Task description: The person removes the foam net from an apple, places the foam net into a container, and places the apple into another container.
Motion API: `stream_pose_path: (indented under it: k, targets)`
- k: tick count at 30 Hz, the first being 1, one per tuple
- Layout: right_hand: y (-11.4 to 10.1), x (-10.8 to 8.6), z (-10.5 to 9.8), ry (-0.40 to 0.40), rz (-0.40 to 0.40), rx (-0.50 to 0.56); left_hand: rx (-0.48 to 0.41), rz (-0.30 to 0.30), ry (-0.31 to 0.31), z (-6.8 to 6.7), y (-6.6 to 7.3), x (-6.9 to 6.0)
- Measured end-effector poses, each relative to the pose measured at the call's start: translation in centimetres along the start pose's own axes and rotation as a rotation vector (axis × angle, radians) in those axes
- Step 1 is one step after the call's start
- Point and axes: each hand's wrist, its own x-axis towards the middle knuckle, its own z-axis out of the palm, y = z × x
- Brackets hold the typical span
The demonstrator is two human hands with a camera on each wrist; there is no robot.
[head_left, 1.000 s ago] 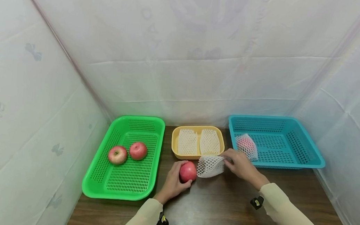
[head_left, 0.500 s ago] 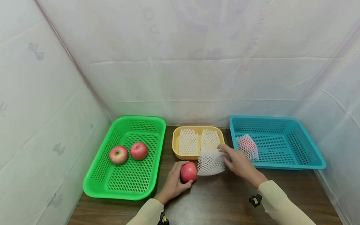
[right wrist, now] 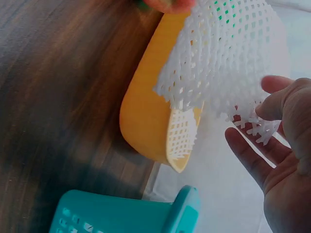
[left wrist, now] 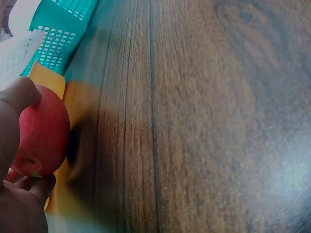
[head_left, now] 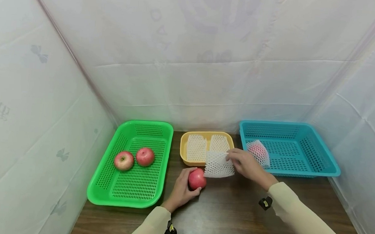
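Note:
My left hand (head_left: 181,192) grips a red apple (head_left: 197,179) in front of the yellow tray; in the left wrist view fingers curl round that apple (left wrist: 46,133). Just right of the apple, my right hand (head_left: 244,164) pinches a white foam net sleeve (head_left: 219,166) by its right end. The right wrist view shows the foam net sleeve (right wrist: 221,53) spread out above the tray's near side, between thumb and fingers of my right hand (right wrist: 291,131). Its left end comes close to the apple; whether they touch I cannot tell.
Two flat foam net sleeves lie in the yellow tray (head_left: 182,149), the right one partly covered. A green basket (head_left: 90,193) on the left holds two apples (head_left: 134,160). At the right, a blue basket (head_left: 331,168) contains a net-wrapped apple (head_left: 258,152). White sheeting (head_left: 189,84) surrounds the wooden table.
My right hand has raised the foam net sleeve slightly and moved it back over the front of the yellow tray. The left hand and its apple have stayed nearly still.

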Motion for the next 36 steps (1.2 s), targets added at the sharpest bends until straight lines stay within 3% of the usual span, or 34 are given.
stream_pose_path:
  k: [7, 11, 22, 36]
  targets:
    - [0.1, 1.1, 0.1, 0.030, -0.013, 0.017, -0.002, 0.005, 0.009, 0.0, -0.1, 0.0]
    - [0.1, 2.0, 0.5, 0.028, 0.017, 0.052, -0.011, -0.007, 0.007, 0.0, -0.1, 0.0]
    - [-0.2, 4.3, 2.3, -0.052, 0.138, 0.169, -0.030, -0.055, -0.033, -0.1, 0.2, 0.0]
    - [-0.6, 6.6, 5.4, -0.135, 0.129, 0.200, -0.023, -0.023, -0.014, 0.0, 0.2, -0.1]
